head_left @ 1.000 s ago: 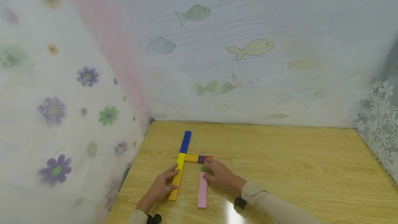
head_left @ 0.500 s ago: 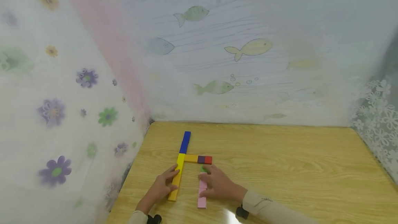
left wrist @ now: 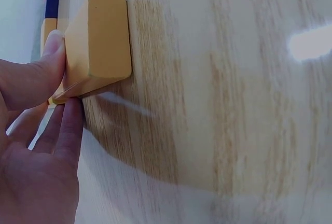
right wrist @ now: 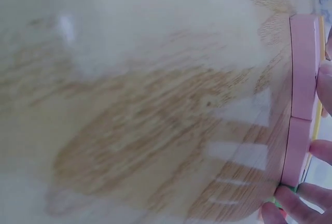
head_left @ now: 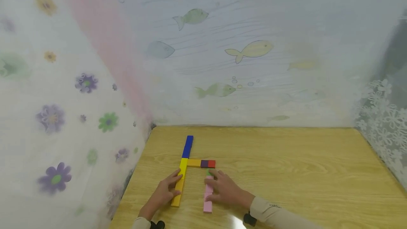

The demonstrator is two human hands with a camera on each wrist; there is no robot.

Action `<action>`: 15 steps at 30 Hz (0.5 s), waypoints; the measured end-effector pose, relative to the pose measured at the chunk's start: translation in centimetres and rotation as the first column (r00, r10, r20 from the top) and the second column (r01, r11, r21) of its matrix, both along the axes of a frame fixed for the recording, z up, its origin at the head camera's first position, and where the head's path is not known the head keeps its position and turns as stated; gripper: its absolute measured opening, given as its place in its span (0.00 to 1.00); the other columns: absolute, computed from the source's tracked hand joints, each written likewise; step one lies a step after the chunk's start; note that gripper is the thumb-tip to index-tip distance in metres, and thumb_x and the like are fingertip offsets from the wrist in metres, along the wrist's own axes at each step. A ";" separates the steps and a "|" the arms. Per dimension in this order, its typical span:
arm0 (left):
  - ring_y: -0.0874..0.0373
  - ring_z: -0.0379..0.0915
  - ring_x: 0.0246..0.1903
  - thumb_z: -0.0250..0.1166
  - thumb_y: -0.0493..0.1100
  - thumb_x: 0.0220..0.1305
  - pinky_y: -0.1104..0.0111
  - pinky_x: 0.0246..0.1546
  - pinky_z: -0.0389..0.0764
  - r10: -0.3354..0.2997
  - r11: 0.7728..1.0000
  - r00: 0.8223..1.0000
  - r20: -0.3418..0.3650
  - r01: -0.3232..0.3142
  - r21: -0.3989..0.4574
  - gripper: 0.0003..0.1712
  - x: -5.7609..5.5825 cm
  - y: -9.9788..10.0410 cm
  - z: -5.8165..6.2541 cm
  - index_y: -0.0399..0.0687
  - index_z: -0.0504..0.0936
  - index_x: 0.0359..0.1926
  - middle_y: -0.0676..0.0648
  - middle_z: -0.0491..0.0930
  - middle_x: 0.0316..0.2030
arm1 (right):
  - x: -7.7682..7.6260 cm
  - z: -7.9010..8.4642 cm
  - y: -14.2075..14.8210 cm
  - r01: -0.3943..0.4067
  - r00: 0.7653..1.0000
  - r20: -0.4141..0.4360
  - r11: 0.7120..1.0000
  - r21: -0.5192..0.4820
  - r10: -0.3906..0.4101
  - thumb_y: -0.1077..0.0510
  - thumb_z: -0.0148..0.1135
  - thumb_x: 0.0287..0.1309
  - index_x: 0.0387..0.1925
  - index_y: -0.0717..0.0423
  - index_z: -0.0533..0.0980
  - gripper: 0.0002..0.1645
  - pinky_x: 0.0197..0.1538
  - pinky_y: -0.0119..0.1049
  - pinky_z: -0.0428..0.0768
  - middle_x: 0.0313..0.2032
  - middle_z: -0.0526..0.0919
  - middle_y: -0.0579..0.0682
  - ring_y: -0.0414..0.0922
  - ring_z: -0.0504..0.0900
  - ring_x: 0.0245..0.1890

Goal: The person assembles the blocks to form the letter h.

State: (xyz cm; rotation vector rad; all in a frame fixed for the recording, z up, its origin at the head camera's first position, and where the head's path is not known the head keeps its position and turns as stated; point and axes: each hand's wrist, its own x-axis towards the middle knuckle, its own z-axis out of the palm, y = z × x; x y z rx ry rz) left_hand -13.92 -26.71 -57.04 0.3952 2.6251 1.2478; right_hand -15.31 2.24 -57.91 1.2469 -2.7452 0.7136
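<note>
Wooden blocks lie end to end in rows on the table. My left hand [head_left: 163,192] pinches the orange block [head_left: 176,200] at the near end of the left row, thumb on one side and fingers on the other. Beyond it lie a yellow block [head_left: 183,166] and blue blocks [head_left: 187,147]. My right hand [head_left: 228,188] has its fingertips spread along a shorter row, touching the green block [head_left: 208,173] and the pink blocks [right wrist: 304,68]. An orange block [head_left: 194,163], a purple block [head_left: 204,164] and a red block [head_left: 211,164] run crosswise from the yellow one.
The wooden table [head_left: 302,172] reaches far to the right. Behind it hangs a pale sheet [head_left: 270,91] with printed fish, and a flowered sheet [head_left: 70,126] hangs on the left. A gap shows between the red and green blocks.
My right hand has drawn back toward me from the red block, uncovering it. The green and pink row has shifted slightly to the right. My left hand stays on the orange block.
</note>
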 end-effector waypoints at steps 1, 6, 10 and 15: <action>0.39 0.51 0.67 0.67 0.32 0.54 0.47 0.61 0.61 -0.001 1.000 1.000 -0.003 0.001 -0.001 0.33 0.0 0.0 0.0 0.34 0.70 0.63 0.41 0.57 0.69 | 0.0 0.0 0.0 0.002 1.000 0.003 1.000 -0.004 -0.002 0.33 0.61 0.52 0.53 0.48 0.75 0.32 0.51 0.49 0.76 0.62 0.66 0.64 0.54 0.71 0.54; 0.38 0.52 0.66 0.68 0.33 0.54 0.48 0.59 0.63 -0.007 1.000 1.000 -0.015 0.007 -0.015 0.33 -0.1 0.0 -0.2 0.34 0.70 0.62 0.40 0.58 0.69 | 0.0 0.2 0.2 0.004 1.000 0.030 1.000 -0.030 -0.003 0.35 0.61 0.54 0.52 0.50 0.74 0.31 0.51 0.52 0.76 0.63 0.65 0.65 0.55 0.71 0.55; 0.39 0.53 0.66 0.68 0.32 0.54 0.51 0.59 0.65 -0.011 1.000 1.000 -0.013 0.010 -0.024 0.33 -0.1 0.0 -0.3 0.34 0.70 0.63 0.40 0.57 0.69 | 0.1 0.4 0.3 0.004 0.998 0.061 0.999 -0.033 -0.002 0.36 0.61 0.55 0.52 0.50 0.74 0.30 0.53 0.53 0.75 0.63 0.65 0.65 0.55 0.70 0.56; 0.39 0.52 0.67 0.67 0.32 0.55 0.50 0.60 0.64 -0.008 0.999 1.000 0.009 0.008 -0.041 0.33 -0.1 0.0 -0.2 0.34 0.70 0.63 0.41 0.57 0.70 | 0.0 0.2 0.3 0.002 0.997 0.072 0.999 -0.038 0.000 0.38 0.62 0.55 0.52 0.50 0.74 0.29 0.54 0.53 0.74 0.63 0.64 0.65 0.55 0.70 0.57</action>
